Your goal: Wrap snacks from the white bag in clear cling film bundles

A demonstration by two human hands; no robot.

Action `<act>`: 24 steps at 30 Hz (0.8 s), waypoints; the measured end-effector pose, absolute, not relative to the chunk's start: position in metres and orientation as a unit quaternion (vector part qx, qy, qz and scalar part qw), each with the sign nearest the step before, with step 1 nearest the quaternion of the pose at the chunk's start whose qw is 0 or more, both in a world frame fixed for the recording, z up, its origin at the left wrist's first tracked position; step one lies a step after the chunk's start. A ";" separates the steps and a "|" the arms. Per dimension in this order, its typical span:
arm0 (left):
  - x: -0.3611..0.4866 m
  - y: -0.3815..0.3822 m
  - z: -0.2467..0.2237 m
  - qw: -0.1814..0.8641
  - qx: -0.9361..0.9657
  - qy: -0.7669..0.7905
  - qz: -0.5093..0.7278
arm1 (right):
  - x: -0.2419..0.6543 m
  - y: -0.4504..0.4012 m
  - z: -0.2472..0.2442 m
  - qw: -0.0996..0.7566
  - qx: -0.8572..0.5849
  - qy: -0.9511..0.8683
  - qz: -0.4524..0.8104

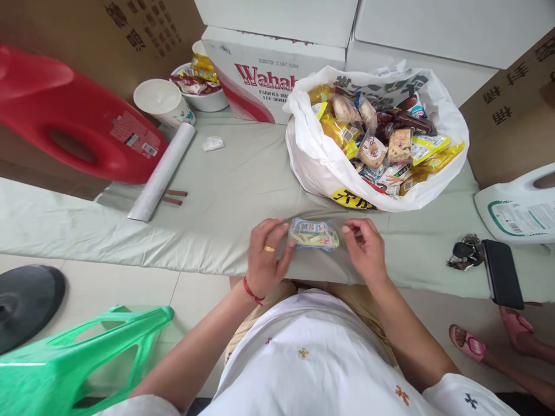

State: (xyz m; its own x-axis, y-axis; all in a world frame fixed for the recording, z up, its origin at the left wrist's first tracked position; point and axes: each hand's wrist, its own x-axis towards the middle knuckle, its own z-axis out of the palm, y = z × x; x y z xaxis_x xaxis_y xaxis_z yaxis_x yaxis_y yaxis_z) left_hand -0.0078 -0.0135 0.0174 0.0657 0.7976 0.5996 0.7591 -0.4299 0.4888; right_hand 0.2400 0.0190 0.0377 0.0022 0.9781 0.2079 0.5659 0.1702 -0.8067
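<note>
A small wrapped snack packet, blue and green under clear film, lies on the cloth-covered surface in front of me. My left hand, with a ring and a red wrist cord, grips its left end between thumb and fingers. Just off the packet's right end is my right hand. Its thumb and forefinger come together in a pinch, the other fingers curled; whether they hold clear film there cannot be made out. Behind the hands stands a white plastic bag, wide at the top and filled with several wrapped snacks.
A red jug, a white roll, a paper cup and a bowl stand left. White cartons line the back. Keys, a phone and a white jug are right. A green stool is lower left.
</note>
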 end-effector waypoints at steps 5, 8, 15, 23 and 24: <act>-0.018 -0.020 0.015 0.045 0.747 0.525 0.405 | 0.252 0.005 0.036 0.318 -0.458 -0.813 0.170; -0.006 -0.018 0.007 0.068 0.817 0.475 0.320 | 0.241 0.000 0.022 0.230 -0.392 -0.879 0.144; 0.018 -0.014 0.003 0.033 0.834 0.493 0.245 | 0.227 0.009 -0.001 0.254 -0.385 -0.880 0.113; 0.018 -0.003 0.018 0.133 0.743 0.547 0.362 | 0.235 0.033 0.057 0.333 -0.341 -0.838 0.266; 0.019 -0.003 0.023 0.200 0.700 0.563 0.391 | 0.236 0.032 0.061 0.360 -0.363 -0.808 0.292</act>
State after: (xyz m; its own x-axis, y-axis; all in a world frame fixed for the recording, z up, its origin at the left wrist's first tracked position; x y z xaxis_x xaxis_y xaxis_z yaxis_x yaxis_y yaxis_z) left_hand 0.0193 -0.0030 0.0234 0.0605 0.9444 0.3231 0.6322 -0.2867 0.7198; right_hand 0.2360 0.0324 0.0609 -0.4765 0.7977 0.3697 0.3766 0.5651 -0.7340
